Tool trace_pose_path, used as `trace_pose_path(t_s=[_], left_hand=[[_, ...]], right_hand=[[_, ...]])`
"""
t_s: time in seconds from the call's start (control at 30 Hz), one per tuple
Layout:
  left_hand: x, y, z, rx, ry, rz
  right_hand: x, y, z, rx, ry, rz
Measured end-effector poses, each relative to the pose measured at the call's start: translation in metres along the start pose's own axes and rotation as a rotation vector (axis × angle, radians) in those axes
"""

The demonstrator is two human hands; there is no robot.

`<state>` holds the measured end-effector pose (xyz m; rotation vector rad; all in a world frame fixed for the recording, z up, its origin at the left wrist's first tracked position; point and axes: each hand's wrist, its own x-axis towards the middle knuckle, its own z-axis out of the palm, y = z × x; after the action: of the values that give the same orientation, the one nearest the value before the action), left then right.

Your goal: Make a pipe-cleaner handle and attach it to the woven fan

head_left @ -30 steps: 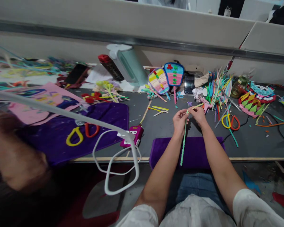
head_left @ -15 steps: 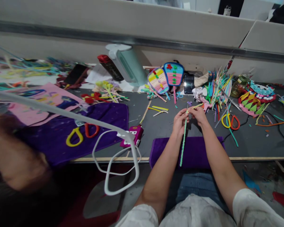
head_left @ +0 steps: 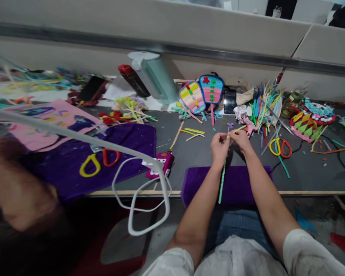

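- Two bare hands met in the head view, above the dark surface (head_left: 191, 155), just beyond a purple pad (head_left: 237, 184) at its near edge.
- The left hand (head_left: 220, 148) kept its fingers in a narrow pinch on the upper end of a twisted green chenille stem (head_left: 222, 181), whose long free part slanted back over the pad.
- The right hand (head_left: 240, 140) pinched a thin pale-yellow chenille stem (head_left: 241, 128), its tail poking out to the right; the fingers hid how the pieces joined.
- The step in hand seemed to be winding yellow onto the green one's top.
- The next move probably called for a steady left pinch while the right fingers drew the yellow snugly around.
- Loose yellow strips (head_left: 194, 130) lay near, to the left; a pink glue gun (head_left: 250, 127) sat just beyond the right hand, with yellow-and-red-handled scissors (head_left: 281, 148) farther right.
- Another person's arm (head_left: 23, 188), blurred, showed at far left.
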<state>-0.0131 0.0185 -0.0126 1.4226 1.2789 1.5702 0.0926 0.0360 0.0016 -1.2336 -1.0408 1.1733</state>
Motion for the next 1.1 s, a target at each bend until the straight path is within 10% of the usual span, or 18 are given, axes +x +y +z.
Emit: trace_pose_path(t_s=[0.43, 0.87, 1.1], left_hand=[[-0.001, 0.001, 0.000, -0.255, -0.003, -0.252], [0.013, -0.003, -0.005, -0.704, -0.145, -0.792], [0.002, 0.001, -0.002, -0.274, 0.041, -0.326]], right_hand=[[0.000, 0.001, -0.001, 0.085, -0.042, 0.042], [0.000, 0.005, 0.003, 0.006, -0.068, -0.046], [0.003, 0.008, 0.006, -0.073, 0.066, -0.001]])
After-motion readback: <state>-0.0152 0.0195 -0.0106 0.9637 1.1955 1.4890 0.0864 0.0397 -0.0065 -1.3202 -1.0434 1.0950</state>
